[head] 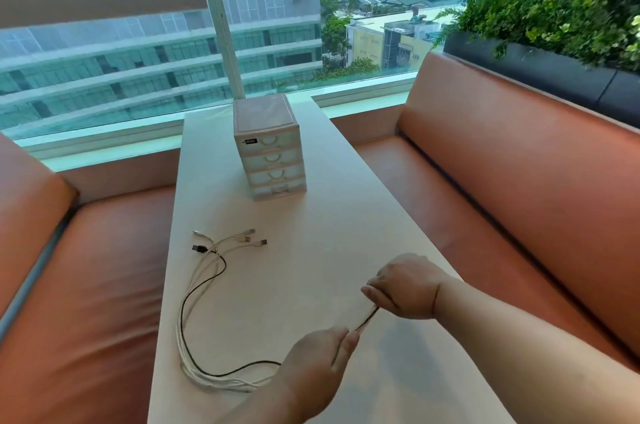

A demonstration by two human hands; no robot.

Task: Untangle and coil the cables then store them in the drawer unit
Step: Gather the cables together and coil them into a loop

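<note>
A bundle of cables (194, 305), several white and one black, lies on the white table (329, 233) in a long curve. Its loose plug ends (239, 240) fan out at the left middle of the table. My left hand (318, 368) and my right hand (405, 288) both grip the other end of the bundle, with a short stretch of cable (367, 319) taut between them. The small drawer unit (268, 149) with several shut drawers stands upright at the far middle of the table.
Orange padded benches (502, 198) run along both long sides of the table. A large window (173, 59) is behind the drawer unit. A planter with green plants (554, 18) sits above the right bench back.
</note>
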